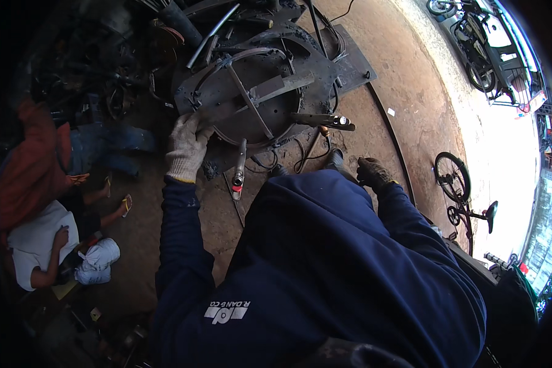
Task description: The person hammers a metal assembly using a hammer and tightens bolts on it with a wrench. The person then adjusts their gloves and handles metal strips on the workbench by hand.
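Observation:
My left hand [189,142], in a pale knit glove, is at the left side of a dark metal worktable [319,80]. Its fingers are closed at the near end of a flat metal bar [257,95]; that end is blurred. The bar lies across a round metal ring [221,134], which has a thin crossbar [245,92]. Two locking clamps grip the near side: one clamp [239,172] points toward me, the other clamp [325,121] points right. My right hand [374,173], in a dark glove, hangs beside my body with its fingers curled; their inside is hidden.
A metal tube [213,35] and scrap pieces lie on the table's far part. Cables [303,156] run on the floor by my feet. Two people, one in a red top [34,159] and one in a white shirt [43,236], sit at left. A bicycle [457,184] lies at right.

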The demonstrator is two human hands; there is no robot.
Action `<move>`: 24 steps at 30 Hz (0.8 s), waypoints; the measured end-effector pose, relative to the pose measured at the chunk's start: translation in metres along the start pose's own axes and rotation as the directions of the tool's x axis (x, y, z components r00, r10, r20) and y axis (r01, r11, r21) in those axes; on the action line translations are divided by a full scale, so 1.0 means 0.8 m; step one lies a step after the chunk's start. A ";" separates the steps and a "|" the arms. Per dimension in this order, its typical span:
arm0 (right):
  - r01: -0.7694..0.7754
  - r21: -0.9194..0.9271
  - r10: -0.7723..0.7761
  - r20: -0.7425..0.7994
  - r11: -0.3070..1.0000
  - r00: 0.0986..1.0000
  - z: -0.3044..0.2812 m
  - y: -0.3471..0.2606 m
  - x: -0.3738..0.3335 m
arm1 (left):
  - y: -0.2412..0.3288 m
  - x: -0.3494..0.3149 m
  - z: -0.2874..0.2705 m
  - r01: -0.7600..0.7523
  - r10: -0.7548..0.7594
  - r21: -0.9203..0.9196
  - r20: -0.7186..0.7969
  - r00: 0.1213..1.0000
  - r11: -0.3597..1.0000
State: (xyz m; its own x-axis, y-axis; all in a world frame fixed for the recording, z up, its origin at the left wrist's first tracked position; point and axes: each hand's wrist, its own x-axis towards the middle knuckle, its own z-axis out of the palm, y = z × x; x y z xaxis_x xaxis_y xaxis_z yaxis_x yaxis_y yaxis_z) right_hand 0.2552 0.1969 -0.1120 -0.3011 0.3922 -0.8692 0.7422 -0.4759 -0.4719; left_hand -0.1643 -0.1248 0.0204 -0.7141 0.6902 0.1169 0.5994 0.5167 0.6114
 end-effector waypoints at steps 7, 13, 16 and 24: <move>0.153 -0.058 -0.154 -0.018 0.987 0.988 0.021 -0.047 -0.005 | -0.004 -0.004 0.008 0.005 -0.004 0.067 -0.022 1.000 0.998; 0.131 0.035 -0.132 0.014 0.991 0.991 0.010 -0.036 0.013 | -0.011 -0.004 0.016 0.019 -0.023 -0.076 -0.055 0.998 0.997; 0.343 0.106 -0.324 -0.165 0.933 0.932 0.011 -0.053 0.015 | -0.001 -0.008 0.017 0.034 -0.031 0.023 -0.099 0.995 0.999; 0.739 -0.034 -0.738 -0.095 0.673 0.668 0.076 -0.248 -0.071 | -0.019 -0.028 0.053 0.253 -0.286 -0.166 -0.222 0.932 0.953</move>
State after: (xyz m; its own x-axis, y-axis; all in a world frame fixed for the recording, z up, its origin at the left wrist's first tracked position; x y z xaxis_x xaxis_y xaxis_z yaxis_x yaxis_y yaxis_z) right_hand 0.0885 0.2211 0.0219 -0.6919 0.6883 -0.2179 0.2974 -0.0033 -0.9547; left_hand -0.1426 -0.1269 -0.0246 -0.9175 0.3829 0.1074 0.3303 0.5834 0.7420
